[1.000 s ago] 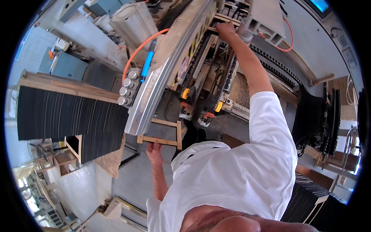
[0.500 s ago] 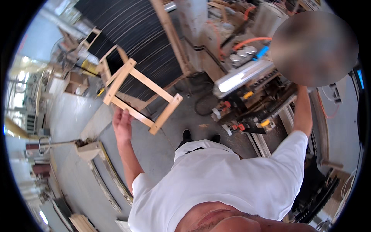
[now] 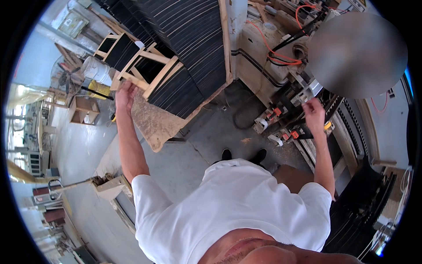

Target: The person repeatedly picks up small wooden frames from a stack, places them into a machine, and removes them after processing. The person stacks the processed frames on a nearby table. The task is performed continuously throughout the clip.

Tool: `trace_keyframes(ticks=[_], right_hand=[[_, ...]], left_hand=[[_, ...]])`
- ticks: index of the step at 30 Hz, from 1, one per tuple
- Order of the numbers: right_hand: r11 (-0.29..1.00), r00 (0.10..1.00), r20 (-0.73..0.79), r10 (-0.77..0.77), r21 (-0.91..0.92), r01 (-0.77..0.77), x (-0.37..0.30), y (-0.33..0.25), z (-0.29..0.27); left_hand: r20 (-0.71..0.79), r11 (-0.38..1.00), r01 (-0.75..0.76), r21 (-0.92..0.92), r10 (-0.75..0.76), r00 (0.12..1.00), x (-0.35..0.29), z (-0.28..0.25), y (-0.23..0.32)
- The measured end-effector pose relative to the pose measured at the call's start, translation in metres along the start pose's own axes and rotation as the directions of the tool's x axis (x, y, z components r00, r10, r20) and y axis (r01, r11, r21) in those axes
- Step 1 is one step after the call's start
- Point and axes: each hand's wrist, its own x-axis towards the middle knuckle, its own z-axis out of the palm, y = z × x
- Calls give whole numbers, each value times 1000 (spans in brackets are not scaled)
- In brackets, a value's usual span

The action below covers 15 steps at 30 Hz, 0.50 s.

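My left hand (image 3: 126, 94) is closed on the near left end of a rectangular pale wooden frame (image 3: 161, 58), its fingers around the rail. The frame lies tilted against a large stack of black boards (image 3: 184, 39), beside other wooden frames (image 3: 110, 46); the stack partly hides where it rests. My right hand (image 3: 314, 112) hangs over a machine (image 3: 285, 125) with orange and white clamp-like parts. Its fingers are loosely curled inward, and I see nothing between them.
Below the stack juts a rough dusty board (image 3: 154, 123). An open wooden box (image 3: 83, 110) and white bucket (image 3: 96, 70) stand at the left. Orange hoses (image 3: 285, 59) run over the cluttered machine. A low bracket with rails (image 3: 112, 187) lies at lower left.
My left hand has carried the wooden frame up and left, from mid-air onto the stack. My right arm has drawn back from the far right, and the whole view has shifted.
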Motion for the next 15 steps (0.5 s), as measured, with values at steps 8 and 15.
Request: trace_keyframes(ticks=[8,15], right_hand=[[990,992,30,119,-79,-116,-83,38,38],[986,985,76,156,-78,-150,-117,18,51]], left_hand=[[119,361,-366,858,554,824,-19,68,15],[432,66,-479,875,339,836,-73,153,8]])
